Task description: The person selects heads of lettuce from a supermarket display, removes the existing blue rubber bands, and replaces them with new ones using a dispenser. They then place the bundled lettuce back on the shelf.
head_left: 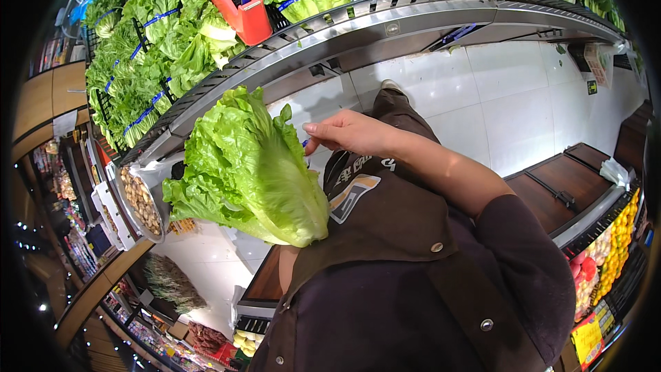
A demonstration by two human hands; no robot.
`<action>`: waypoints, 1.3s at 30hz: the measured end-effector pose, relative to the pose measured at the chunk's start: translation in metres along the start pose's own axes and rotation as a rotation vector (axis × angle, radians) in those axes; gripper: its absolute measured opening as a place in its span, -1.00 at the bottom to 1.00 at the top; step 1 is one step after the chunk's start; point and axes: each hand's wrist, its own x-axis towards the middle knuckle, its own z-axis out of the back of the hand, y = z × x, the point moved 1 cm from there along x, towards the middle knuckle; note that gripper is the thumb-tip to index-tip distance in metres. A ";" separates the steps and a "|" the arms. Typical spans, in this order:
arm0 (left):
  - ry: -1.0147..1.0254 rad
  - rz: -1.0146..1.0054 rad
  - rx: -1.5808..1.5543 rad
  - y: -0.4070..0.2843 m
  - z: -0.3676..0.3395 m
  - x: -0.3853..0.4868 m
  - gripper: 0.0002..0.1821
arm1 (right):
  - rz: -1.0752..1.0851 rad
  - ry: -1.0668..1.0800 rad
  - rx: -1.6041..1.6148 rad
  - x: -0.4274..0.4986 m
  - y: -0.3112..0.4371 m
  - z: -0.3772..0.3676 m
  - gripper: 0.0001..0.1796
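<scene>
A large head of green leafy lettuce (248,170) is held up before my apron, its pale stem end towards my body. It hides my left hand; only a bit of that forearm shows below it. My right hand (348,133) is to the right of the lettuce, thumb and fingers curled together at a small bit of blue tape (305,142) by the leaves. A red tape dispenser (250,20) with a blue printed roll stands on the display's front edge, among lettuces (196,57) bound with blue tape.
The display shelf's metal rim (392,15) curves across in front of me. A clear tub of brown pieces (139,201) stands at left. Behind at right is a dark wooden ledge (563,191) beside yellow produce (617,248). White floor tiles (454,77) lie below.
</scene>
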 end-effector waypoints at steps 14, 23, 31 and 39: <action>0.265 0.342 -0.376 -0.019 -0.044 0.000 -0.49 | -0.239 -0.075 0.859 0.047 -0.032 0.039 -0.64; 0.424 0.349 -0.551 -0.013 -0.020 0.003 -0.39 | 0.056 -0.344 0.829 0.057 -0.009 0.093 -0.75; 0.400 0.272 -0.454 -0.011 -0.029 -0.001 -0.40 | 0.273 -0.539 0.520 0.028 0.026 0.122 -0.79; 0.263 0.112 -0.315 -0.018 -0.017 0.016 -0.41 | 0.770 -0.937 -0.011 -0.047 0.110 0.150 -0.76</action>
